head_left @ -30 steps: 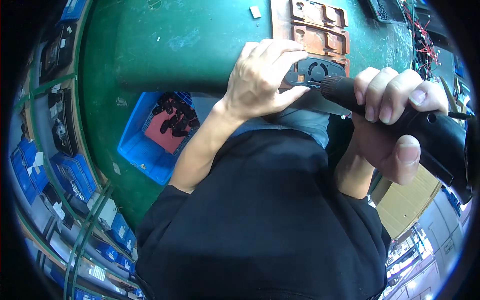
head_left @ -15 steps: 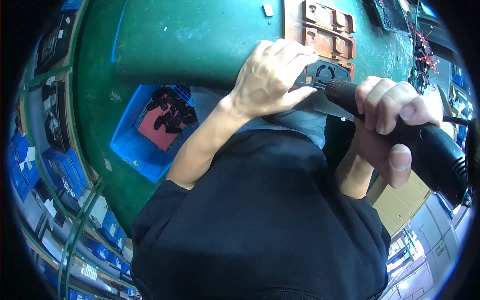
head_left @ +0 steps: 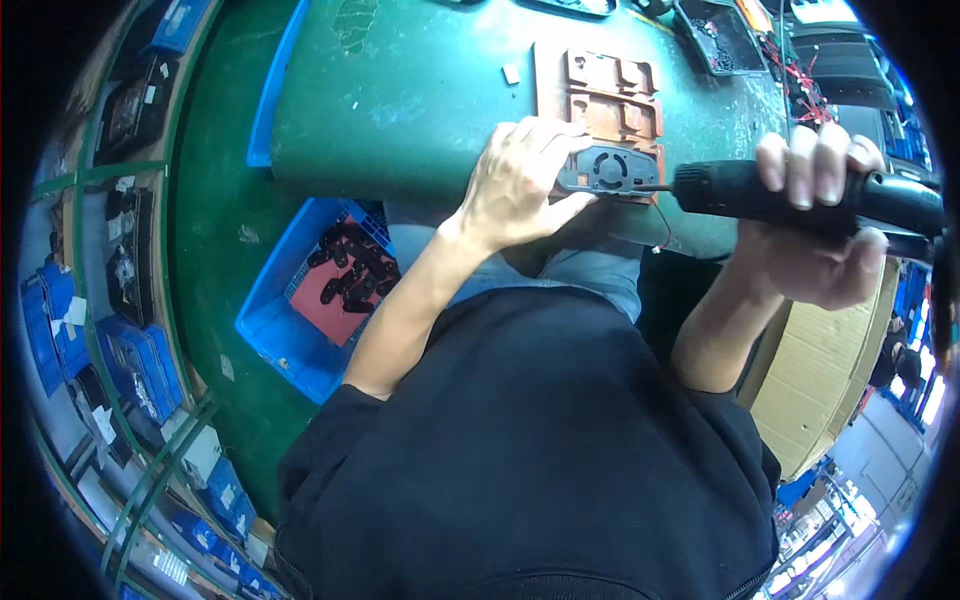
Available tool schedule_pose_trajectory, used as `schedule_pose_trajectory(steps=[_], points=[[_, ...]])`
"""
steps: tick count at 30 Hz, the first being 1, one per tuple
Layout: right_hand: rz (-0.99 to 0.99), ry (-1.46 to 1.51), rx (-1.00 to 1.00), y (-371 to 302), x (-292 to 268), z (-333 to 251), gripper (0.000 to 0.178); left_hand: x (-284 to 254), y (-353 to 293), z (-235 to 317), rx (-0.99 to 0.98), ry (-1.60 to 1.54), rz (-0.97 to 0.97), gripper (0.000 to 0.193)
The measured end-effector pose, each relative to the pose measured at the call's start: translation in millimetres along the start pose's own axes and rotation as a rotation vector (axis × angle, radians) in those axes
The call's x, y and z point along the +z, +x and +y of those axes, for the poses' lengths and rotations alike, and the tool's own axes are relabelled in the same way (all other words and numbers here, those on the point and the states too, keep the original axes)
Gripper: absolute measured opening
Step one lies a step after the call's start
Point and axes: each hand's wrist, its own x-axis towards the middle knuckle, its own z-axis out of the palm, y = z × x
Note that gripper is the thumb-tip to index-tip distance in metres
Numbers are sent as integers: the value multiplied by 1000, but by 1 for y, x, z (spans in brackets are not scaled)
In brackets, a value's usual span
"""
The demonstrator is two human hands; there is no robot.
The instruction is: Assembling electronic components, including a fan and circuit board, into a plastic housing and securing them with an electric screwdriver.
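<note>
A black plastic housing [head_left: 608, 168] with a round slotted grille lies in the nearest recess of a brown jig [head_left: 548, 88] at the table's front edge. My left hand [head_left: 517, 182] grips the housing's left end, fingers on its far side and thumb on its near side. In my right hand [head_left: 805, 262] is a black electric screwdriver [head_left: 728, 188], lying nearly level and pointing left. Its thin bit reaches the housing's right end; whether it sits on a screw is too small to tell. A thin red wire [head_left: 664, 222] hangs by the jig's near right corner.
Below the green table [head_left: 420, 110], at left, a blue crate [head_left: 290, 345] holds several black parts on a red sheet. A black tray [head_left: 712, 40] of small pieces and red wires [head_left: 800, 85] lie far right. A cardboard box [head_left: 820, 370] stands right; shelves [head_left: 120, 250] line the left.
My right hand and the screwdriver have swung to a more level pose, with the bit now showing at the housing's right end. My left hand keeps its grip. The whole view has shifted.
</note>
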Motion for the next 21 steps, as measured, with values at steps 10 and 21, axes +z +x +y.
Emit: schedule_pose_trajectory(steps=[10,21], points=[[442,-334,-17,-38,-6,-43,58,5,95,13,29,-44,144,23],[557,-250,152,-65,-7,-41,61,149,280,-9,212,775,-523,22]])
